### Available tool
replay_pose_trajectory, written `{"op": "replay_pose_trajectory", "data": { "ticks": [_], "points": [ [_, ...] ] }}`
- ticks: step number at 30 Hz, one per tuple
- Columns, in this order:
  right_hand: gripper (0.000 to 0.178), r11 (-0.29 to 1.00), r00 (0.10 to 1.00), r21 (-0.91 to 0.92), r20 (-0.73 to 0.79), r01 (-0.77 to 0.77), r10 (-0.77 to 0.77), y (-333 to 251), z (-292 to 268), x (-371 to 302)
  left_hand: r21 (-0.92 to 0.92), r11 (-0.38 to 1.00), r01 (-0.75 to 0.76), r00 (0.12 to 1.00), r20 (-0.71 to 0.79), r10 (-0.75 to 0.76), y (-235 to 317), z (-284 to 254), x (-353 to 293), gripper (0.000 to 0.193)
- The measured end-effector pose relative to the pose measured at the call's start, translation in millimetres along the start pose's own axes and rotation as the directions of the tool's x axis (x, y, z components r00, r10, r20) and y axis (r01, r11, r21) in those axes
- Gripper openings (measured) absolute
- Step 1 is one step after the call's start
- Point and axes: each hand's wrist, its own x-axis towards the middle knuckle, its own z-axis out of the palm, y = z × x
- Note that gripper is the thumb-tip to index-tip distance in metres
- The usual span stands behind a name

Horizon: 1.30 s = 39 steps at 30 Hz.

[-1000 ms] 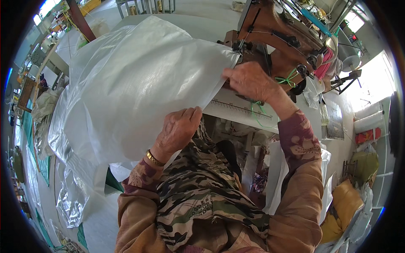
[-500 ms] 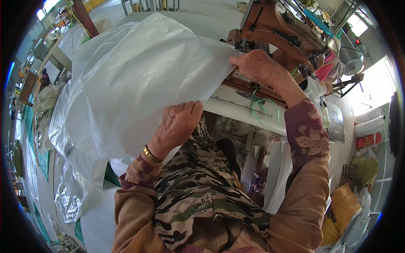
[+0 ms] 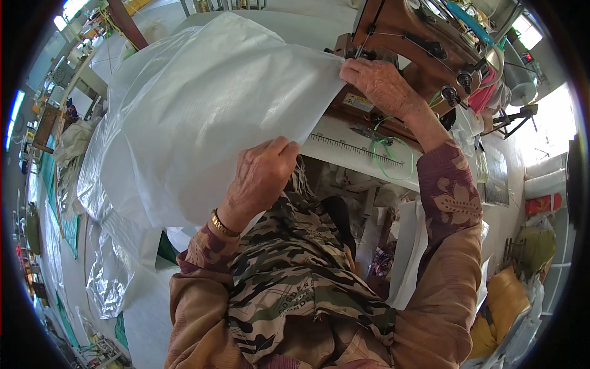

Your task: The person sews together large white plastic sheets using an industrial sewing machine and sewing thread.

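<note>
Mid-frame, my left hand pinches the white sheet filling the upper left, fingers curled closed. My right hand, fingertips together, nips its corner beside the upper-right sewing machine.

Before you, the glossy white sheet spreads rumpled over the worktop, its right corner at the brown sewing machine.

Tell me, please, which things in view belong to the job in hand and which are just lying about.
Apparently part of the job:
shiny white plastic sheeting, held by the left hand and right hand
brown metal sewing machine

Seemingly lying about:
crumpled orange-yellow fabric bundle
rounded olive-green bundle
</note>
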Motion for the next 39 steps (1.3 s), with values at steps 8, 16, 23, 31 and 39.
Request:
{"op": "replay_pose_trajectory", "data": {
  "ticks": [8, 16, 23, 31, 39],
  "points": [
    [0.008, 0.938, 0.988, 0.310, 0.033, -0.156, 0.154, 7.9, 5.5, -4.6, -0.049, 0.992, 0.117, 0.992, -0.041, -0.119, 16.5, -1.3, -3.1, 0.038],
    [0.011, 0.907, 0.991, 0.408, -0.039, -0.104, 0.131, 11.7, 11.5, -7.7, -0.329, 0.931, 0.159, 0.987, 0.022, -0.161, 22.4, -0.1, -12.6, 0.054],
    [0.015, 0.932, 0.990, 0.346, -0.046, -0.107, 0.131, 7.9, 11.6, -5.3, -0.280, 0.943, 0.181, 0.983, 0.009, -0.186, 28.8, 13.5, -15.6, 0.053],
    [0.013, 0.941, 0.987, 0.300, 0.021, -0.156, 0.157, 0.4, 3.8, -0.3, -0.190, 0.971, 0.143, 0.981, -0.101, -0.164, 25.6, 37.2, -10.8, 0.032],
    [0.015, 0.998, 0.981, -0.069, -0.191, -0.001, -0.012, -8.9, 14.8, -6.9, -0.391, 0.902, 0.183, 0.945, -0.184, -0.272, 24.9, 48.7, -4.6, 0.014]
  ]
}}
